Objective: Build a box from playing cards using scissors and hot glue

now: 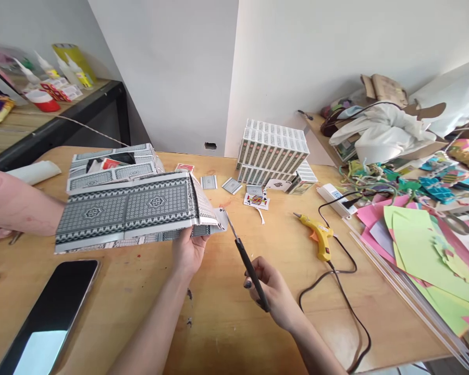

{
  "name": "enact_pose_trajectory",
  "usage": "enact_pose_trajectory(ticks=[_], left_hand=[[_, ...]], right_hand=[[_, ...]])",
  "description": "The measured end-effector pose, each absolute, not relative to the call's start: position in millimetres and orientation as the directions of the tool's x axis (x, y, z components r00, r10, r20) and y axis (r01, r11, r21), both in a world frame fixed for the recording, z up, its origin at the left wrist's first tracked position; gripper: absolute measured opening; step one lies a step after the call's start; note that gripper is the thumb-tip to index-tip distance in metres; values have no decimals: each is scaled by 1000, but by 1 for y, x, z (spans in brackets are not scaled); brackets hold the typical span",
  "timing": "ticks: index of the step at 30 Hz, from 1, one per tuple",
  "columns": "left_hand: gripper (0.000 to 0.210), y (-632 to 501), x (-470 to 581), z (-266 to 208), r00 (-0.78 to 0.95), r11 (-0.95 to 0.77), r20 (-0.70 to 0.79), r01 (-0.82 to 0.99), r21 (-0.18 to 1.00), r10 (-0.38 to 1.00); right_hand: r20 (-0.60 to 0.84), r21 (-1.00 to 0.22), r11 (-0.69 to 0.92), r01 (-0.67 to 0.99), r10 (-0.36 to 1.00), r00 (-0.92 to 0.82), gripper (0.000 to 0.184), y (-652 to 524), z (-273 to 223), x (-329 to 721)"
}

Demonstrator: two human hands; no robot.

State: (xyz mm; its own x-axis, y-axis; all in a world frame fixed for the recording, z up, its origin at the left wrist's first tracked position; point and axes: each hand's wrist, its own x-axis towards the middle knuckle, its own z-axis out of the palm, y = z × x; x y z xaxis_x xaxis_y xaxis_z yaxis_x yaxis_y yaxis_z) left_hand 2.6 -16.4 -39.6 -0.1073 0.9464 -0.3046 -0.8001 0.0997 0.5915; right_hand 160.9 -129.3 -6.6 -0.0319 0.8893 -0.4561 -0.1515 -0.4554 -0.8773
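Observation:
My left hand (pixel 190 251) supports from below a box-like structure made of playing cards (pixel 125 208), grey-patterned backs facing out. Its thumb and fingers press at the right end; part of the hand is hidden under the cards. A single card (pixel 220 219) sticks out at that end. In my right hand (pixel 271 291) is a pair of black-handled scissors (pixel 250 268), fingers wrapped round the handles. The blades point up and left, with their tips at the protruding card's edge. Whether they touch it I cannot tell.
Stacked card packs (pixel 271 151) stand by the wall, with loose cards (pixel 257 200) before them. A yellow glue gun (pixel 316 237) with a black cable lies right. A phone (pixel 50 312) lies front left; a second card structure (pixel 113 166) sits behind. Coloured paper (pixel 426 245) covers the right side.

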Motion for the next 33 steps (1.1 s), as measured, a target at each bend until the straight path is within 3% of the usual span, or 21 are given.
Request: enact_pose_trajectory(ticks=[23,33], left_hand=[[29,-13,-5,-36,-104,130,-332,-780,612,938],[46,-11,-12,-39,-81,144,-308,-755,639,948]], right_hand=[[-463,-856,-482,-186,876,-137,44,-132,-12,166],[-460,-860,-488,-152,869,-184,37,-133,-16,181]])
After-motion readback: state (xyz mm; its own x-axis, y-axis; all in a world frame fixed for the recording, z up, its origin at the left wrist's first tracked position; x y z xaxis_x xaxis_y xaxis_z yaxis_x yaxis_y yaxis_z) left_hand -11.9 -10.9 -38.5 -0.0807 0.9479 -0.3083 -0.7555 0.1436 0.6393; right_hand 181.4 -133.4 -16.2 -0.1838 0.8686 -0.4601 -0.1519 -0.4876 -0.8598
